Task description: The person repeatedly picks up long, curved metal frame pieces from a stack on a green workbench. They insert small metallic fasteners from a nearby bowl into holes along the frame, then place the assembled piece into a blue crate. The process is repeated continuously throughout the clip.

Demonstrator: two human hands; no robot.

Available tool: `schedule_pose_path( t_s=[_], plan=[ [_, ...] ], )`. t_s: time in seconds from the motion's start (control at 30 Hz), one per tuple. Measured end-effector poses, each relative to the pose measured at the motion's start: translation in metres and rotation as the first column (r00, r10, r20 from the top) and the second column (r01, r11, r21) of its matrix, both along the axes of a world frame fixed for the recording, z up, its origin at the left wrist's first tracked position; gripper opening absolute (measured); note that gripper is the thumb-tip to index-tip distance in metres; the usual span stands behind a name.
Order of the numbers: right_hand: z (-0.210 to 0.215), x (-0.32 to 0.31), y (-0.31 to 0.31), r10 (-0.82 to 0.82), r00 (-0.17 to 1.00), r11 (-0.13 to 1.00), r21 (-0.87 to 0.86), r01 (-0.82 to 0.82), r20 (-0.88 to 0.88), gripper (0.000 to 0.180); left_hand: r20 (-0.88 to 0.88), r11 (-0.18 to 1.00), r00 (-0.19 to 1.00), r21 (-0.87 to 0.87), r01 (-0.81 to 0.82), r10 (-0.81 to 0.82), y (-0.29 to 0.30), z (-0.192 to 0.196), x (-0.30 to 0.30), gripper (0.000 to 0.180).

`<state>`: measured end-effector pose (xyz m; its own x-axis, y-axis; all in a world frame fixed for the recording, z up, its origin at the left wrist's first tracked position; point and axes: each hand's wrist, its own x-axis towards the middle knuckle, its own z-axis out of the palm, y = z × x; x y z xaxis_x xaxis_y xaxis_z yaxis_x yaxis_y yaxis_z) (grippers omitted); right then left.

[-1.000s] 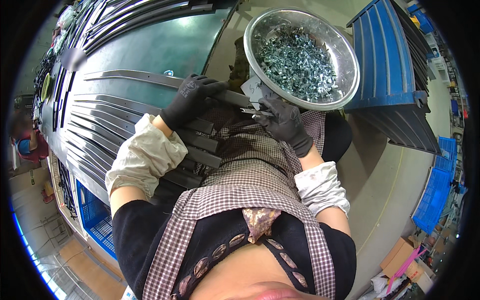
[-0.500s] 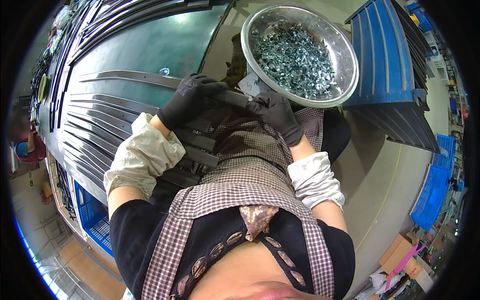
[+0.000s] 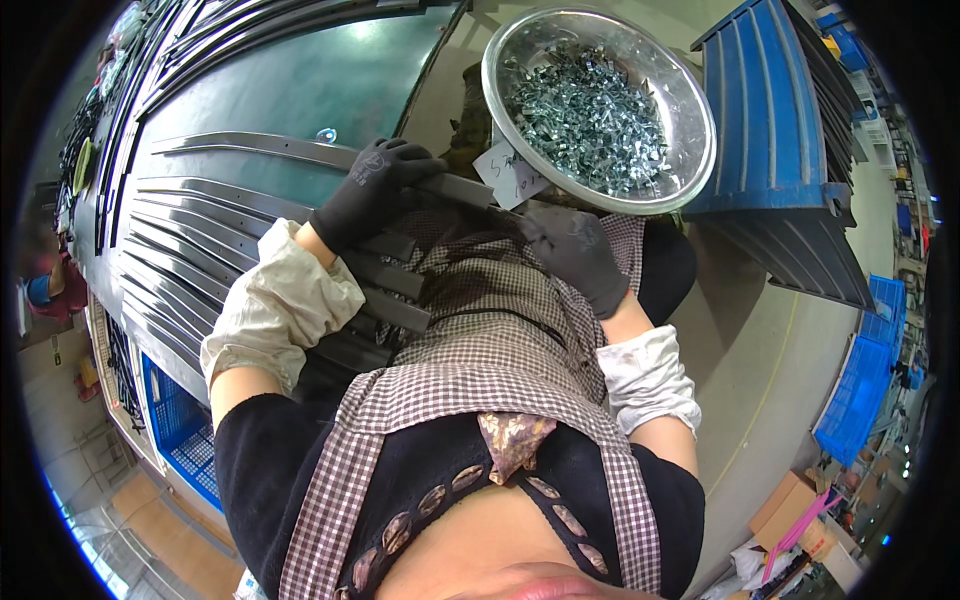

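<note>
In a black glove, my left hand [image 3: 372, 198] is closed around a long dark strip [image 3: 458, 188] near its right end. The strip runs left across the green table [image 3: 300, 95]. My right hand [image 3: 578, 252], gloved too, is just right of the strip's end, with its fingers curled together. Whatever those fingertips pinch, if anything, is too small and dark to make out. Several similar strips [image 3: 205, 232] lie side by side on the table, their ends reaching over my lap. Beyond my right hand, a clear round bowl [image 3: 694, 125] holds many small shiny metal clips [image 3: 590, 120].
A handwritten white card [image 3: 505, 174] sits beside the bowl. To the right stands a ribbed blue bin [image 3: 765, 110], with blue crates [image 3: 850, 400] farther off. Another blue crate [image 3: 180, 425] is below the table at left. Another person [image 3: 62, 285] is at the far left.
My right hand has drawn away from the strip's end, slightly right and toward me. My left hand keeps its hold on the strip with little movement.
</note>
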<state>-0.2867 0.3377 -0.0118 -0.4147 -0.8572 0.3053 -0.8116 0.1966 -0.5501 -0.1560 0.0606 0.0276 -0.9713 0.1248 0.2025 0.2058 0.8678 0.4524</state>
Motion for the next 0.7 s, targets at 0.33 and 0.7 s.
schedule_pose_path(
  t_s=[0.33, 0.7],
  plan=[
    [0.014, -0.041, 0.010, -0.025, 0.999, 1.000, 0.005, 0.025, 0.033, 0.033, 0.021, 0.974, 0.980, 0.102, -0.201, 0.200, -0.060, 0.007, 0.030, 0.020],
    [-0.025, -0.149, -0.032, -0.188, 0.961, 0.766, 0.583, 0.272, -0.202, 0.078, 0.107, 0.672, 0.663, -0.113, -0.732, 0.741, -0.115, 0.003, 0.115, 0.034]
  ],
)
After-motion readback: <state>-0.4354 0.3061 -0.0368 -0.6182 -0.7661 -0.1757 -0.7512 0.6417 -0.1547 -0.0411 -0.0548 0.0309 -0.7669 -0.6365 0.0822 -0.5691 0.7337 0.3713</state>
